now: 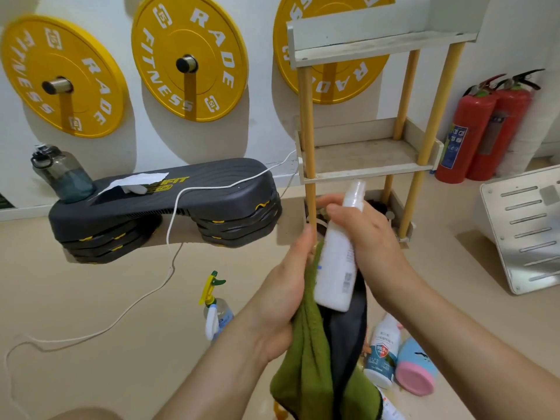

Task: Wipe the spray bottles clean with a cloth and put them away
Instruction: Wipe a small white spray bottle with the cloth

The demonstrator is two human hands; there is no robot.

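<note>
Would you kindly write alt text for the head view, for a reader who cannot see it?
The right hand holds a white bottle while the left hand grips a green cloth against its side. A sprayer stands on the floor, other bottles sit lower right, and a rack stands behind.

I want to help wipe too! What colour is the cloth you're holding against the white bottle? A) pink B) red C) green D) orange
C: the cloth gripped in the left hand is green with a dark grey side, and it lies against the white spray bottle that the right hand holds.
</note>
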